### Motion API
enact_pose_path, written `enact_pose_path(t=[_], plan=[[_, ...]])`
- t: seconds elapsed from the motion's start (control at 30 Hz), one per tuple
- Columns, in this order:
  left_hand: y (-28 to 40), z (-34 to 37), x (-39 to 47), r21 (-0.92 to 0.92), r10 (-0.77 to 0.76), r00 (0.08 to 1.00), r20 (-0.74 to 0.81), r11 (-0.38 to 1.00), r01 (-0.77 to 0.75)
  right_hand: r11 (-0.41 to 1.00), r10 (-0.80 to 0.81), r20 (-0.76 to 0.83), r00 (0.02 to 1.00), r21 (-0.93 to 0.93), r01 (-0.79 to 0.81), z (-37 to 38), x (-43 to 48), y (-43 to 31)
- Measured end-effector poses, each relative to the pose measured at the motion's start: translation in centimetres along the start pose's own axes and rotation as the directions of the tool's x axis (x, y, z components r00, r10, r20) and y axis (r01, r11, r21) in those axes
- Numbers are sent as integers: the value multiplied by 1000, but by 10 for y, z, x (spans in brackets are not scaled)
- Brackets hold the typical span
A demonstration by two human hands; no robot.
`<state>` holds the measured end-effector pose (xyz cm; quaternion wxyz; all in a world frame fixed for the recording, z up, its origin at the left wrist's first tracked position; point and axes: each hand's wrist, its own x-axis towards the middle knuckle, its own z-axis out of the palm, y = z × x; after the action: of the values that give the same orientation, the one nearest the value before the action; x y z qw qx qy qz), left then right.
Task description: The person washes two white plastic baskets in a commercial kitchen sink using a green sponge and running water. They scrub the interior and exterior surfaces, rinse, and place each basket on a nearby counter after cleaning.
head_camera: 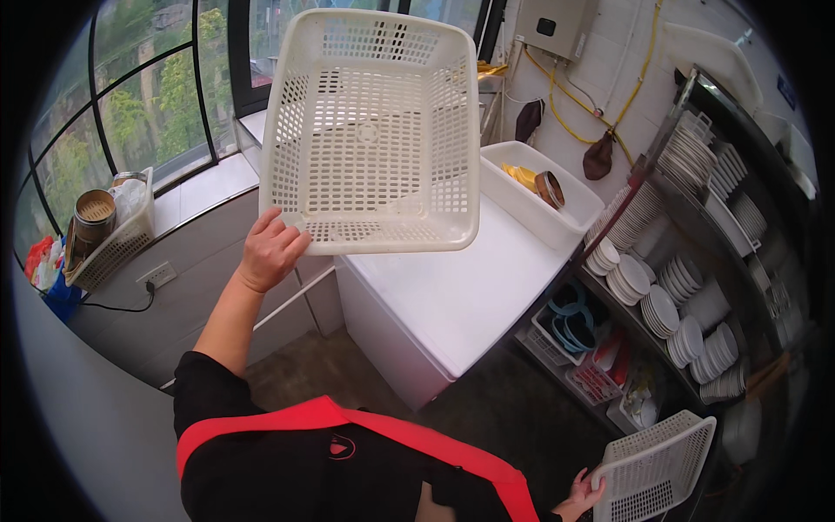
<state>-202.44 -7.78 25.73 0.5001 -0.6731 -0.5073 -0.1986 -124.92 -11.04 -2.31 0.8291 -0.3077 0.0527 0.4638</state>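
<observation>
My left hand grips the lower left corner of a white perforated plastic basket. This basket is raised in front of me, its hollow side facing me, and nothing lies in it. Low on the right, my right hand holds the rim of a second white perforated basket, which is tilted and also shows nothing inside. Behind the raised basket stands a white chest-like appliance with a smooth flat top.
A white plastic tub on the appliance holds a yellow item and a brown wooden container. Shelves at right carry stacked white plates and, lower, crates. On the windowsill a basket holds wooden containers. Yellow pipes run along the wall.
</observation>
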Motion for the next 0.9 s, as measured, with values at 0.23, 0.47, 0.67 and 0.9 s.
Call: enact_pose_path(t=[0.23, 0.47, 0.67, 0.9], plan=[[83, -7, 31, -153, 154, 985, -79, 974, -165, 966, -48, 211, 976, 260, -9, -50, -24, -35], [142, -1, 56, -241, 249, 956, -157, 929, -282, 993, 66, 261, 963, 73, -88, -131, -46, -81], [174, 6, 72, -312, 281, 925, -257, 881, -355, 962, -233, -110, 966, -174, 212, -165, -59, -116], [202, 25, 90, -405, 305, 909, -286, 821, -403, 903, -396, -323, 859, -304, 303, -188, -118, -139]])
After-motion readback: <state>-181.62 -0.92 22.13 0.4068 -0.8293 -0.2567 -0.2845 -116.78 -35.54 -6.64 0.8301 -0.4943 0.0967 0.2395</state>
